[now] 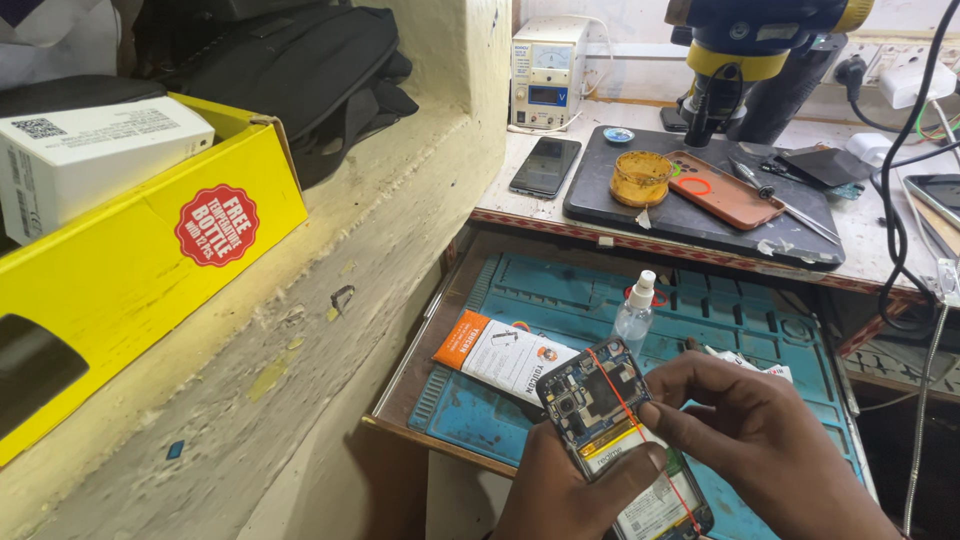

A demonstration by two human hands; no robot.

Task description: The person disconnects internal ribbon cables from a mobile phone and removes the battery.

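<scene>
An opened phone [610, 420] with its back cover off shows its circuit board, camera modules and battery; a thin red wire runs down across it. My left hand [560, 490] grips the phone from below along its lower left side. My right hand [750, 430] rests on the phone's right edge, with thumb and fingers pinching near the middle of the board. Both hands hover over a blue work mat [700, 310] in a pulled-out drawer.
On the mat lie a small clear squeeze bottle [634, 315] and an orange-and-white packet [500, 352]. The bench above holds a black mat [690, 215], a yellow paste tin [640, 178], an orange phone case [722, 190], a dark phone [545, 166], a microscope [740, 60] and a power supply [546, 75]. A yellow box [130, 270] sits at left.
</scene>
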